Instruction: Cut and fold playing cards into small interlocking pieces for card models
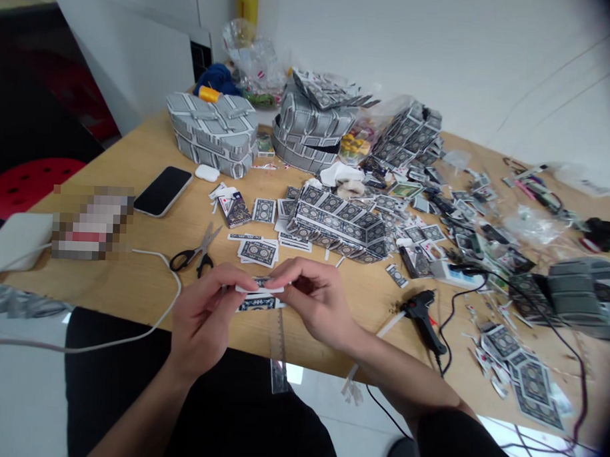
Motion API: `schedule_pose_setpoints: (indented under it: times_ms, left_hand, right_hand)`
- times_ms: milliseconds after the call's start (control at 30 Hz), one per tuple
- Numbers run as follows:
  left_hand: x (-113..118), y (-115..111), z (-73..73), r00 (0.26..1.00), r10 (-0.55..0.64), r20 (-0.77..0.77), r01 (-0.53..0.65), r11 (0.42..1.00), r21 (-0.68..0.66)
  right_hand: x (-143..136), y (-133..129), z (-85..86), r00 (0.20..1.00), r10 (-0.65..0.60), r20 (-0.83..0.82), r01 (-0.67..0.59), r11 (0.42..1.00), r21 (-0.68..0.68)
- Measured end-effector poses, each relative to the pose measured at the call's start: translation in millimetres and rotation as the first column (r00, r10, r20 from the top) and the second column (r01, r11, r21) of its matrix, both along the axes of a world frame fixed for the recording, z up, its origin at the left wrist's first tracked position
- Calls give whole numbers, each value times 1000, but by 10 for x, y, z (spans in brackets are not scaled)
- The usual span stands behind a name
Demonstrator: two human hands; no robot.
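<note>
I have both hands close together just above the front of the pale wooden table (pixel 148 263), the left hand (pixel 202 315) and the right hand (pixel 317 299) each pinching the same narrow white-edged folded card (pixel 260 289) between thumb and fingers, so parts of it are hidden from me. Just below it I see a dark-blue strip with white ornament (pixel 256 304); whether it is touched I can't tell. Any print on the navy patterned card box (pixel 237 211) is too small for me to read, though a white card with a red mark shows on it. At left, a rectangular item with a red band (pixel 92 224) is masked into blocks, its writing lost to me, and the marks on the clear plastic ruler (pixel 279 354) overhanging the table's front edge are unreadable too. Crowding the space beyond the fingers are black-handled scissors (pixel 198 253), lying open, loose blue-and-white patterned cards (pixel 258 251) and a long open tray built of such cards (pixel 338 223). To the right lies a black glue gun (pixel 422 319), its pale stick running under the right forearm, near a white power strip (pixel 456 274)
</note>
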State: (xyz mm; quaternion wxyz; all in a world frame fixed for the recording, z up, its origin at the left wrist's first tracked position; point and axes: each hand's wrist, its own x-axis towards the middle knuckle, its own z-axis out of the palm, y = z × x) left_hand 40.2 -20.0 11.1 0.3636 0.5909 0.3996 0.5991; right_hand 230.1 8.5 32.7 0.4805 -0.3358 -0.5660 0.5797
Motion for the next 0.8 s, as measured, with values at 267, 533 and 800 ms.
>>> schedule_pose_setpoints:
  times_ms: [267, 533, 800]
  left_hand:
    - [6, -71, -1, 990, 13, 137, 7, 990, -142]
    - [58, -91, 34, 1000, 21, -13, -24, 972, -235]
    - [70, -26, 104, 994, 4, 110, 26, 964, -264]
  right_hand:
    - [-14, -20, -8, 995, -77, 56, 69, 988, 140]
    - [-1, -69, -15, 948, -268, 169, 141, 835, 531]
    - [5, -39, -12, 970, -136, 201, 53, 928, 370]
